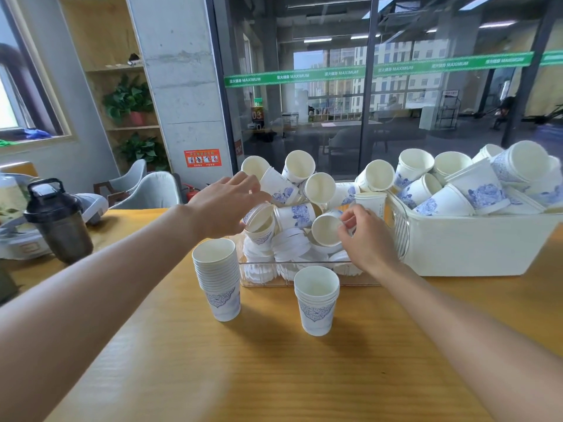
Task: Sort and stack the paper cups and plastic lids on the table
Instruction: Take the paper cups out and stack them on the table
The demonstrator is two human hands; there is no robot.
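2 cup stacks (217,278) stand near on the counter (274,376); many loose cups (300,214) and lids (289,239) remain. Right hand (367,239) pinches a cup (326,231); left hand (227,205) spreads wide over the pile.

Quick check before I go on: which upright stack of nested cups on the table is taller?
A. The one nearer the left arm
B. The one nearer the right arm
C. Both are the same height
A: the left stack shows many more nested rims and stands higher than the right stack, both in front of the clear bin.
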